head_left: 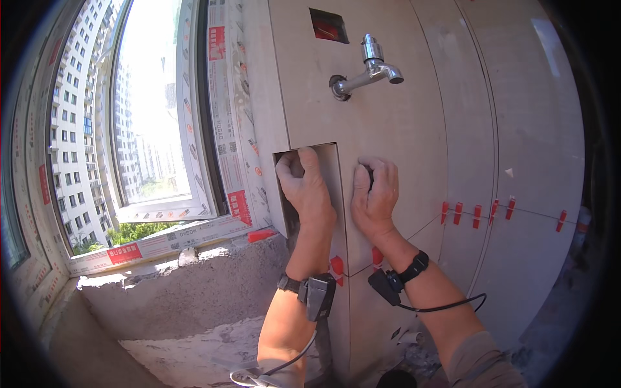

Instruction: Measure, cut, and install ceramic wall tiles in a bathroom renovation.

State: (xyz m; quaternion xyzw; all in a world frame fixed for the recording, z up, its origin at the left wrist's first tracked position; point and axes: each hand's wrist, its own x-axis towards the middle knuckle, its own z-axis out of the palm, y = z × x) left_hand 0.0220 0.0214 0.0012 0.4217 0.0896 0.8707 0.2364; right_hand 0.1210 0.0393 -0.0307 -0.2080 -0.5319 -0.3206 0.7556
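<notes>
My left hand (307, 187) reaches into a tall gap at the edge of the wall tiles, just under the top tile (304, 97). Its thumb points up toward the upper edge of the gap, and its fingers curl; anything they grip is hidden. Right of the gap, my right hand (376, 197) rests by the face of a pale tile (407, 155). The fingers are bent toward the thumb, with a dark spot between them that I cannot identify. Both wrists wear black straps with small black devices and cables.
A chrome tap (369, 74) juts from the wall above my hands, below a square cutout (328, 26). Red tile wedges (477, 216) sit along a joint at right. An open window (155, 110) is at left, over a rough cement ledge (194, 278).
</notes>
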